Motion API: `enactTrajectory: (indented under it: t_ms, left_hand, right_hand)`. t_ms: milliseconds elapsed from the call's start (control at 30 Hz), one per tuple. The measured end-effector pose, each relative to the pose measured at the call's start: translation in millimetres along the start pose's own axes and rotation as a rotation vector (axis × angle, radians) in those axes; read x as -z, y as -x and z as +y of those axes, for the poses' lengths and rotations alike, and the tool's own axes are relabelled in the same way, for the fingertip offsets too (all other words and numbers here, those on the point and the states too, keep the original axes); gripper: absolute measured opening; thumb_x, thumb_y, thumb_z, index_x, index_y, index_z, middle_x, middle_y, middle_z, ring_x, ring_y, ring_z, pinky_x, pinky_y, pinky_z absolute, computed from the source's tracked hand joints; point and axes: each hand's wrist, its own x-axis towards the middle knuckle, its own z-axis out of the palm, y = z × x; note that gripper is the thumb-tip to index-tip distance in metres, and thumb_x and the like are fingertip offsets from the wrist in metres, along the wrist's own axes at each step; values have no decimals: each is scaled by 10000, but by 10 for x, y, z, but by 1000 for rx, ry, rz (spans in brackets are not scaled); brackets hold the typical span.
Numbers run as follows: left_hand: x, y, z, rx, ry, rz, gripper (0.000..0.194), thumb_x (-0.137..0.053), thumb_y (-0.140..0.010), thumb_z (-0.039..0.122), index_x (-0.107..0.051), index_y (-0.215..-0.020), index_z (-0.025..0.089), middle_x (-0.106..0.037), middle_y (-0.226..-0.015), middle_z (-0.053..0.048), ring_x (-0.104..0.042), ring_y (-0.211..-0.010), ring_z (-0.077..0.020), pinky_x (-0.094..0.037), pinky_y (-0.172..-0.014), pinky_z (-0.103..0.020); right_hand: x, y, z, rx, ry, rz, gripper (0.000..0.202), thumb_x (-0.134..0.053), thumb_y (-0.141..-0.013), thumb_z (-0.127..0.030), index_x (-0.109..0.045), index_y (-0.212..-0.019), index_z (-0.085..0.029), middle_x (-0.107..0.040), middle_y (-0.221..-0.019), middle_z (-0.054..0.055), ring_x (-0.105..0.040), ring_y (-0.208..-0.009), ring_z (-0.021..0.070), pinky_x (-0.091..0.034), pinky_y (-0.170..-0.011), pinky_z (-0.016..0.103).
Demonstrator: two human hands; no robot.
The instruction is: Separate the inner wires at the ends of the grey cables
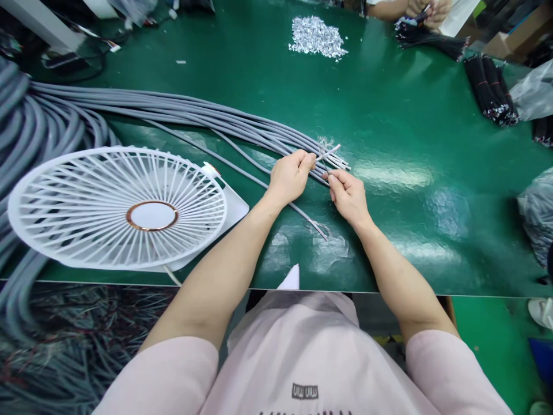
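A bundle of grey cables runs from the left across the green table to the middle, where several stripped ends with pale wires lie together. My left hand is closed around a grey cable near its stripped end, which points up and right past the fingers. Close by on the right, my right hand is pinched at the fingertips. A thin dark piece shows between it and the cable end, too small to name. Frayed fine strands stick up behind the ends. One separate cable end lies below my hands.
A white fan lies at the left, beside thick cable coils. Silvery scraps are heaped at the back. Another person's hands hold dark wires at the far right, near black wire bundles and plastic bags.
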Motion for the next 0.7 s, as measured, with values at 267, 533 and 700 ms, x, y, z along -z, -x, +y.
enactTrajectory:
  t_ms: [267,533,700]
  left_hand:
    - [-17,14,7,-2,-20,-19,394,-398,-991,426,-611,-760,188,-678,-762,-29,-612,-754,-162,-436,-744,-273]
    - [-22,8,-4,-3,7,27,381,-407,-990,423,-612,-767,192,-684,-754,-21,-604,-735,-162,-432,-721,-277]
    - [-24,18,-8,-13,18,22,380,-411,-988,432,-613,-774,192,-682,-755,-20,-606,-738,-161,-435,-720,-276]
  right_hand:
    - [-9,-6,-22,-5,-48,29,388,-532,-941,-534,-679,-880,-180,-456,-494,-65,-394,-434,80,-350,-490,241]
    - [9,2,-20,-25,-64,-1,363,-553,-932,-507,-680,-859,-175,-456,-479,-68,-379,-418,74,-331,-471,236]
    - [9,-1,-13,-42,-72,5,332,-556,-937,-475,-680,-868,-175,-457,-474,-70,-384,-419,75,-328,-470,234]
